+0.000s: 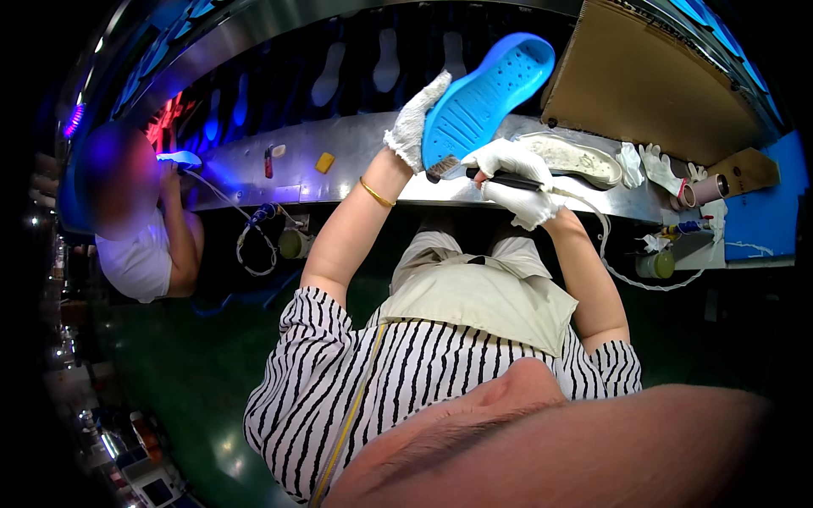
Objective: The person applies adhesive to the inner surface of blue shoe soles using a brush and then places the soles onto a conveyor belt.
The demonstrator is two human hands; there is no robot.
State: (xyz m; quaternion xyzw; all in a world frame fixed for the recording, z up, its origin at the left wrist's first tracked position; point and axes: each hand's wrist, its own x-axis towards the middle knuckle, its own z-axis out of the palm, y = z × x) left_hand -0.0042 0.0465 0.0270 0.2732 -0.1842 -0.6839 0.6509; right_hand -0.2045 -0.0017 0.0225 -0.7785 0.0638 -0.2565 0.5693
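Holding the blue shoe piece [484, 103] up over the table [288, 182], our left hand [412, 125] is closed on its side edge, in a white glove. Our right hand [511, 158], in a white glove too, has its fingers wrapped around a black brush [508, 179]. The brush head is right by the narrow heel end of the blue piece. We cannot tell for sure if the hairs touch it.

We think we are partway through with this blue piece. It is up in our hand, not put down, and the brush is at one end of it. We cannot see any wet or shiny line, so we cannot say how much of the edge is done and how much is left. The wide toe end, with the little holes, is far from the brush right now.

A white shoe piece [569, 159] lies on the table to the right, with no hand on it. We cannot tell if that one is done or waiting. Just past it lie some spare white gloves [663, 172].
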